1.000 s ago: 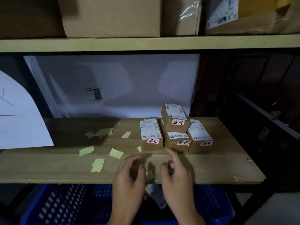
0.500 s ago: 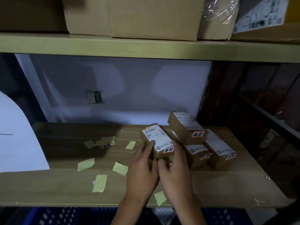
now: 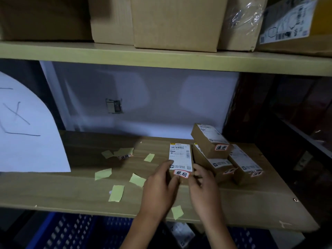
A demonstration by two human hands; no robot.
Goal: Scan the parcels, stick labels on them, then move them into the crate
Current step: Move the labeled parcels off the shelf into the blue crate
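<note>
A small brown parcel with a white shipping label and a red-edged sticker lies on the wooden shelf. My left hand grips its near left corner, thumb on the label. My right hand holds its near right corner. To the right, three more stickered parcels sit in a pile: one on top, one beneath it, one at the right. A blue crate stands below the shelf, with a parcel partly visible inside.
Several yellow paper scraps litter the shelf, one near its front edge. A loose red-edged sticker lies among them. A white sheet leans at the left. Large cardboard boxes fill the shelf above.
Both hands rose from over the crate to the shelf and closed on the leftmost parcel, turning it slightly. The view tilted up and moved closer.
</note>
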